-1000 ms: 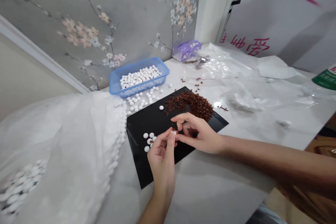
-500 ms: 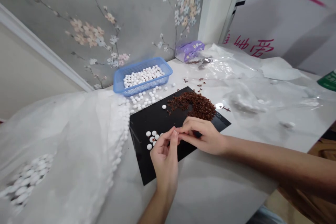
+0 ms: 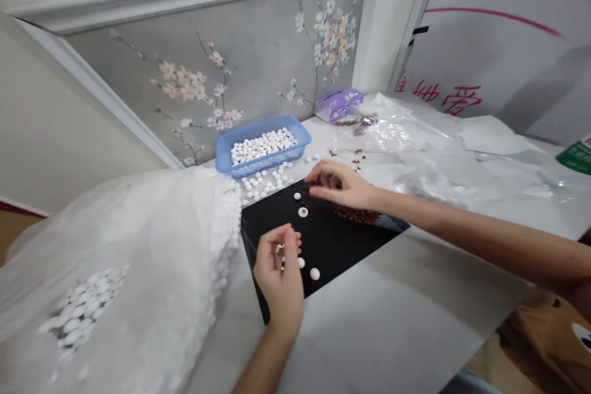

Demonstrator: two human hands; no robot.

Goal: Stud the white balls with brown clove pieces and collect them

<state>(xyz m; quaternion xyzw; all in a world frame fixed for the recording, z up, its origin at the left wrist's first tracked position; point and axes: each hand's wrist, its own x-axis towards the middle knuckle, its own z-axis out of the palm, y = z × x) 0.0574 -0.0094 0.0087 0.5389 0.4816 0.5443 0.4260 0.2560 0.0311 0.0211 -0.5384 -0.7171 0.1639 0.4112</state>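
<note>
1 brown heap (image 3: 359,215), partly hidden (by right fingers (image 3: 329,194)).

Left hand (image 3: 280,274) curled — right hand (image 3: 345,186) farther forward.

Beneath the right hand (image 3: 341,186): black mat (image 3: 318,237) bearing reddish-brown pieces (image 3: 357,215). Beside the left hand (image 3: 279,274): plain white balls (image 3: 314,274). Beyond both hands: blue basket (image 3: 266,164); purple packet (image 3: 339,103), pale floral print; grey wall panel (image 3: 268,43), floral pattern in peach, white and pale blue.
</note>
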